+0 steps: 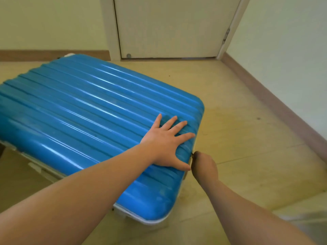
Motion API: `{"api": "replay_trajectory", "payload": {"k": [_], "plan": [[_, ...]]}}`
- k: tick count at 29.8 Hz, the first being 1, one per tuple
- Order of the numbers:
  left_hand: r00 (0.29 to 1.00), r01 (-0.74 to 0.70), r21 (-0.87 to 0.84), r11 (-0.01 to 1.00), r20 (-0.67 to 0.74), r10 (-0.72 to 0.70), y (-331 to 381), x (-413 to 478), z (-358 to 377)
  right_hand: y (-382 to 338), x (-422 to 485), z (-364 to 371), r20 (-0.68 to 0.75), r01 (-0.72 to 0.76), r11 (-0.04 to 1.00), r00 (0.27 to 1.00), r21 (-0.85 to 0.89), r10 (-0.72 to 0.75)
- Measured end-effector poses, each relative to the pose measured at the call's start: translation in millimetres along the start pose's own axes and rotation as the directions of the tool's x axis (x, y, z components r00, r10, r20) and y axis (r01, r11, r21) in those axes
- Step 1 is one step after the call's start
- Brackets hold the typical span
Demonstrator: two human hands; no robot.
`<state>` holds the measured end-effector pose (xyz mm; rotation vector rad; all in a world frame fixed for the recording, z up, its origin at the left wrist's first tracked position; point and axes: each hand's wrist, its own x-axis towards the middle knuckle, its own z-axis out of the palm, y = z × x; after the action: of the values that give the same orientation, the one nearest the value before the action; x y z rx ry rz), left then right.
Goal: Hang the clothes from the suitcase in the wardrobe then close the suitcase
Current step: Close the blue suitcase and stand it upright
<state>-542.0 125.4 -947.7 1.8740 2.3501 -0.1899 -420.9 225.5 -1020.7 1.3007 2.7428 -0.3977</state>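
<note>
A blue ribbed hard-shell suitcase (85,110) lies flat on the floor with its lid down. My left hand (166,144) presses flat on the lid near its right edge, fingers spread. My right hand (203,167) sits at the suitcase's right side edge and pinches a small dark zipper pull (192,154) at the seam. A pale zipper band shows along the near edge of the case. No clothes are in view.
A closed white door (169,27) stands in the far wall, with a brown skirting board (276,96) running along the right wall. The suitcase rests on a light wooden floor (247,138). A pale blurred cloth edge (304,225) shows at the bottom right.
</note>
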Motion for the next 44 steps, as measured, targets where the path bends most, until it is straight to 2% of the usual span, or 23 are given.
{"api": "replay_trajectory", "payload": {"k": [3,6,10,12,14,18,29,31,35,38,40,44], "plan": [[1.0,0.017,-0.006,1.0,-0.011,-0.017,3.0,1.9,-1.8,2.6,-0.3,-1.6,0.001,0.007,0.999,1.0,-0.047,-0.007],[0.999,-0.01,-0.041,0.999,-0.033,0.009,3.6,-12.2,-2.7,5.4,2.3,2.0,-0.022,-0.052,0.997,0.998,-0.049,0.051],[0.973,-0.228,0.008,0.974,0.03,0.227,-4.3,-52.5,0.5,0.8,7.6,7.5,-0.018,-0.153,0.988,0.988,0.018,0.153],[0.941,-0.336,0.113,0.935,0.007,0.338,-8.6,-68.1,7.3,-1.8,12.0,7.8,-0.008,-0.189,0.98,0.982,0.053,0.19],[0.929,-0.356,0.207,0.911,-0.023,0.368,-8.1,-75.1,9.3,-2.6,14.7,6.5,-0.012,-0.2,0.978,0.98,0.06,0.201],[0.962,-0.274,0.115,0.955,0.058,0.269,-0.6,-60.2,5.4,-2.0,21.4,0.7,-0.016,-0.185,0.981,0.982,0.054,0.186],[0.995,-0.103,0.061,0.993,-0.005,0.104,9.7,12.6,-7.1,20.0,4.7,2.4,-0.02,-0.026,0.998,0.999,0.049,0.027],[0.997,-0.075,0.06,0.995,-0.031,0.077,11.7,20.5,-9.9,23.2,0.6,3.4,-0.035,-0.042,0.996,0.998,0.073,0.045],[0.982,-0.071,0.096,0.993,-0.17,0.086,13.7,8.4,-9.7,26.8,0.6,7.2,-0.037,-0.089,0.995,0.995,0.053,0.091],[0.94,-0.102,0.232,0.967,-0.297,0.17,-3.7,-13.7,13.1,26.3,0.9,12.9,-0.008,-0.105,0.992,0.994,0.07,0.106],[0.955,-0.056,0.322,0.945,-0.259,0.145,-23.9,-25.5,28.5,23.1,0.9,16.8,0.028,-0.112,0.988,0.994,0.107,0.109],[0.943,-0.023,0.299,0.954,-0.311,0.12,-33.3,-28.0,30.7,28.1,7.0,15.1,-0.003,-0.117,0.985,0.993,0.128,0.118]]}}
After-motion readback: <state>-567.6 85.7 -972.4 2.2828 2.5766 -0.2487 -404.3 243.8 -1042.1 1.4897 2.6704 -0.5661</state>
